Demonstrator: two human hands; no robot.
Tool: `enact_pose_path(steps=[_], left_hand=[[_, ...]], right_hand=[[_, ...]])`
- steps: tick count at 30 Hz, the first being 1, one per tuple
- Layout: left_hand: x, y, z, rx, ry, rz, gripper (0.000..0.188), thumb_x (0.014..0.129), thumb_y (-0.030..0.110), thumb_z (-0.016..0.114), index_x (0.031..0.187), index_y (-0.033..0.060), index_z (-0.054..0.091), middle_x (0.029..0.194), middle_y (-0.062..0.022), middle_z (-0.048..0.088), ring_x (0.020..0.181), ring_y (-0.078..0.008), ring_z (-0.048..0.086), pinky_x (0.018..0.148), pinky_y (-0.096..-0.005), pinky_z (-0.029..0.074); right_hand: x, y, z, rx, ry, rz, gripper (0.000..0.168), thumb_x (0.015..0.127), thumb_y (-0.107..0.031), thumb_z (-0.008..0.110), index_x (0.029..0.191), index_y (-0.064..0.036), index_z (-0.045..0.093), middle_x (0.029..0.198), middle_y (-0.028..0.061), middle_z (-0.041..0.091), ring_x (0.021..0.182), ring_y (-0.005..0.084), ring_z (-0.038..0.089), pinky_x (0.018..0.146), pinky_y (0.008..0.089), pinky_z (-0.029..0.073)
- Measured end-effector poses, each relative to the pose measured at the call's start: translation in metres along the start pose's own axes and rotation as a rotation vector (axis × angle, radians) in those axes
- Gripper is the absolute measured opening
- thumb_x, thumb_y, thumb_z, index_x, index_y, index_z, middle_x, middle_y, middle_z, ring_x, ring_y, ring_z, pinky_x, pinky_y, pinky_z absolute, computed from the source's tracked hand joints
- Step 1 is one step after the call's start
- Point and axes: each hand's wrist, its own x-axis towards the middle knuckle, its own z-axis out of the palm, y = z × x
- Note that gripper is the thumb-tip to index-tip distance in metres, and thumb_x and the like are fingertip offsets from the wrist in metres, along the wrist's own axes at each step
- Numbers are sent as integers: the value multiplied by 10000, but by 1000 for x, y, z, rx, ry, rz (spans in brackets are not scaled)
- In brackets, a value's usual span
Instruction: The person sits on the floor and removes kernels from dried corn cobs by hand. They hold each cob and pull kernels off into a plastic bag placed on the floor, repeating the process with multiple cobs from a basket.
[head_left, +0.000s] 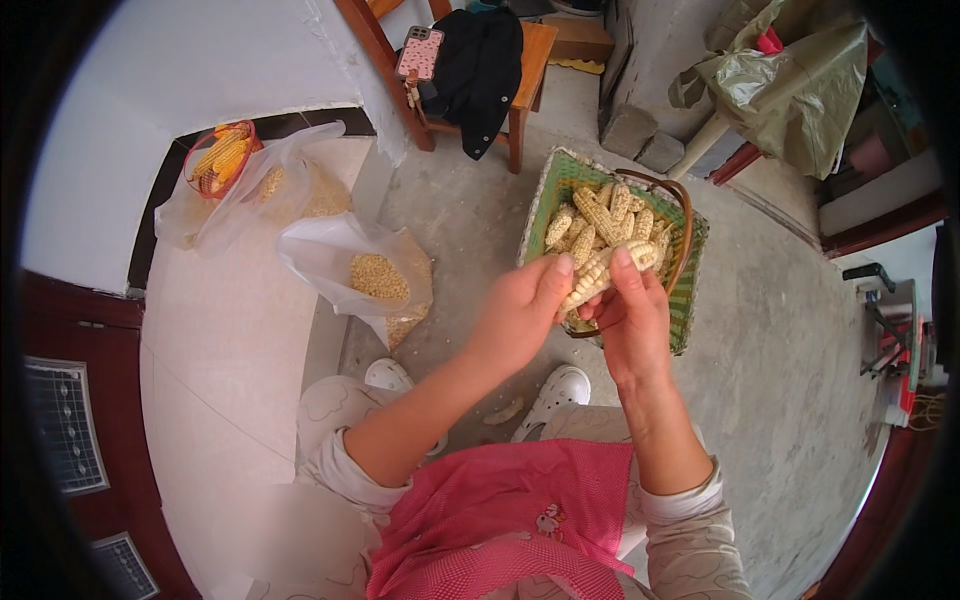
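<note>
Between both hands I hold a pale ear of dried corn (592, 279), tilted, with some kernel rows gone. My left hand (525, 304) grips its lower left end, thumb on top. Around the other end are the fingers of my right hand (637, 315), its thumb pressed on the kernels. Just beyond and beneath the hands stands a green woven basket (684, 319) with a brown handle, holding several ears of pale corn (598, 214). To the left, an open plastic bag (311, 251) contains loose corn kernels (379, 279).
Further left, more plastic bags (289, 161) and a red basket (251, 139) of yellow corn lie on a pale ledge (217, 360). A wooden chair (536, 45) with a black garment (476, 64) and phone (420, 52) stands ahead. A corn piece (504, 412) lies between white clogs (566, 390).
</note>
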Motion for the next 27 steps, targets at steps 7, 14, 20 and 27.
enact_pose_path(steps=[7, 14, 20, 27], left_hand=[[0, 3, -2, 222, 63, 36, 395, 970, 333, 382, 795, 21, 549, 610, 6, 480, 517, -62, 423, 475, -226, 351], [3, 0, -2, -115, 49, -110, 406, 959, 369, 396, 841, 11, 546, 606, -6, 490, 467, -52, 390, 401, -199, 293], [5, 8, -7, -396, -8, -273, 391, 951, 375, 409, 888, 9, 533, 625, -36, 500, 426, -21, 321, 372, -176, 230], [5, 6, -12, -434, -33, -237, 276, 929, 303, 481, 913, 31, 526, 665, -18, 486, 451, -9, 307, 388, -162, 217]], right_hand=[[-2, 3, 2, 1, -15, 26, 316, 874, -292, 590, 982, -5, 512, 803, 51, 591, 616, 92, 531, 548, 245, 468], [-3, 3, 3, 1, -59, 23, 296, 876, -270, 586, 991, -8, 510, 813, 50, 599, 632, 95, 539, 560, 246, 466], [-2, -2, 0, 50, -59, 15, 298, 871, -263, 595, 991, -4, 510, 815, 59, 596, 641, 103, 546, 566, 252, 470], [1, -3, -3, 59, -11, 11, 321, 875, -281, 586, 1017, -3, 510, 871, 63, 588, 677, 115, 567, 612, 264, 511]])
